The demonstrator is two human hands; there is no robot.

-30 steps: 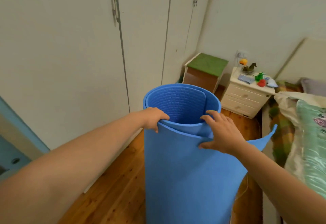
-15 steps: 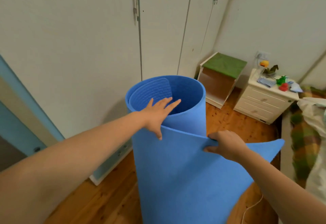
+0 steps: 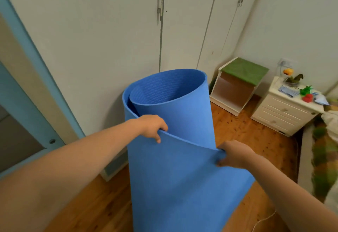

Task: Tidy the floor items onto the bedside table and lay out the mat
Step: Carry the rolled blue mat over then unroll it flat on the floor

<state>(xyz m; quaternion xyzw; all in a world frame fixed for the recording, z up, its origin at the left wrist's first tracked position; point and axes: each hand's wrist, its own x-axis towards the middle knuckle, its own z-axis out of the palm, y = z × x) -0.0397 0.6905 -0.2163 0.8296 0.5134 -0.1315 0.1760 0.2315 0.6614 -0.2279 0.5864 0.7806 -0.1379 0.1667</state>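
Note:
A blue foam mat (image 3: 175, 177) stands upright on the wooden floor, loosely rolled, its outer layer peeled away toward me. My left hand (image 3: 152, 126) grips the top edge of that outer layer on the left. My right hand (image 3: 232, 154) pinches the same edge lower down on the right. The white bedside table (image 3: 285, 116) stands at the far right with a red toy (image 3: 307, 98), a green toy (image 3: 305, 90), blue cloths (image 3: 288, 91) and a small plant (image 3: 292, 77) on top.
White wardrobe doors (image 3: 109, 39) fill the wall behind the mat. A low white stool with a green top (image 3: 243, 69) sits in the corner. A bed with a plaid blanket (image 3: 323, 158) lies at the right edge, a white cable (image 3: 263, 219) on the floor, a blue-framed door (image 3: 36, 67) at left.
My left hand went from lying flat on the inner roll to gripping the outer layer's top edge. The view turned left, and the outer layer has opened further from the roll.

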